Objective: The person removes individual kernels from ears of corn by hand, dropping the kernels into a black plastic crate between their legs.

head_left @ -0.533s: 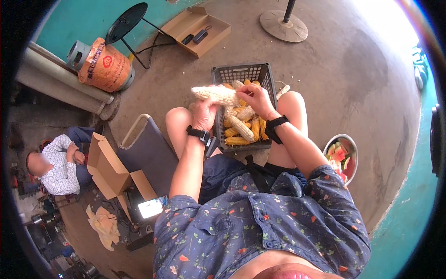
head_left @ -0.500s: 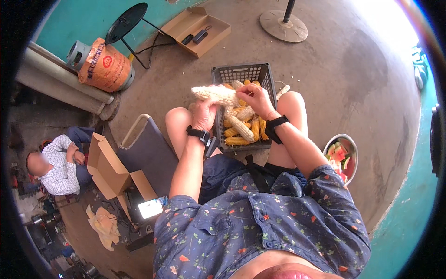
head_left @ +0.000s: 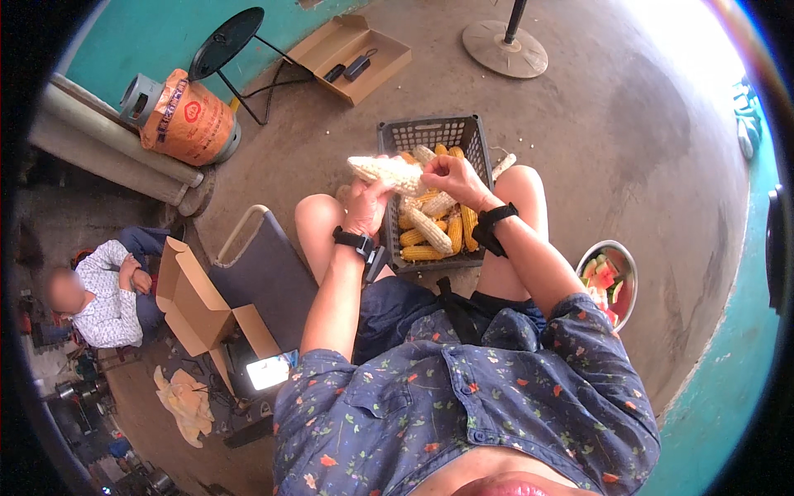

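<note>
A pale, whitish corn cob point(head_left: 387, 171) lies across my left hand point(head_left: 366, 207), whose fingers are wrapped around it from below. At the cob's right end, my right hand point(head_left: 457, 179) is closed in a pinch against it; whatever is between the fingertips is too small to make out. Both hands are over a dark plastic crate point(head_left: 429, 131) with slotted walls, between my knees. Inside lie several yellow corn cobs point(head_left: 456, 231) and some paler ones point(head_left: 430, 230).
One pale cob point(head_left: 504, 165) lies outside the crate's right side. A metal bowl point(head_left: 633, 285) with melon pieces stands at right. To the left are a folded chair point(head_left: 265, 277), an open cardboard box point(head_left: 192, 289), a lit phone point(head_left: 271, 369) and a seated person point(head_left: 110, 285).
The cob and both hands have shifted slightly right and down in the picture. My left hand keeps its hold, and my right fingers stay pinched at the cob's right end.
</note>
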### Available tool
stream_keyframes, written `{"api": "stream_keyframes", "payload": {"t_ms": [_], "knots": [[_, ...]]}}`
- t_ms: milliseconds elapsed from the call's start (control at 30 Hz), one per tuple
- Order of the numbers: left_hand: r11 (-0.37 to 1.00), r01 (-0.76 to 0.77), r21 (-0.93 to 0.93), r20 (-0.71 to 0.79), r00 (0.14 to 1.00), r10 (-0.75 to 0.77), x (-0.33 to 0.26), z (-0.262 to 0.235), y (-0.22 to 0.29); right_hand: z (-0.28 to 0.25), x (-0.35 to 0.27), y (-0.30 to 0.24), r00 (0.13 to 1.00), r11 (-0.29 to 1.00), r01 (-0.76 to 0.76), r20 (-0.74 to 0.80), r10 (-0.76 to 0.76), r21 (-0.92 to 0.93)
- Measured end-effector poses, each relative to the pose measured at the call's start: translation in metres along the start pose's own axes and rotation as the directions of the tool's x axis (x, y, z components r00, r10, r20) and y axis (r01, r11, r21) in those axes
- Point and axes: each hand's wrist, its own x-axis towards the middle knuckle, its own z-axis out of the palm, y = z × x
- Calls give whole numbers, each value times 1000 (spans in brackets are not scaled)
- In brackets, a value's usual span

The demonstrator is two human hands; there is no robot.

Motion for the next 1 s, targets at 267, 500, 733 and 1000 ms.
{"api": "stream_keyframes", "payload": {"t_ms": [267, 500, 733, 1000], "knots": [[1000, 16, 11, 9, 1000, -16, 0, 4, -2, 6, -5, -2, 996, 992, -2, -89, -9, -129], [1000, -14, -7, -1, 1000, 14, 3, 2, -3, 4, -5, -6, 997, 989, 4, -77, -16, -151], [999, -29, -23, -9, 1000, 29, 2, -2, -1, 5, -5, -7, 995, 997, 78, -63, -79, -21], [995, -56, -81, -97, 994, 48, 4, -7, 1, 2, -2, -3, 966, 995, 97, -238, -97, -12]]}}
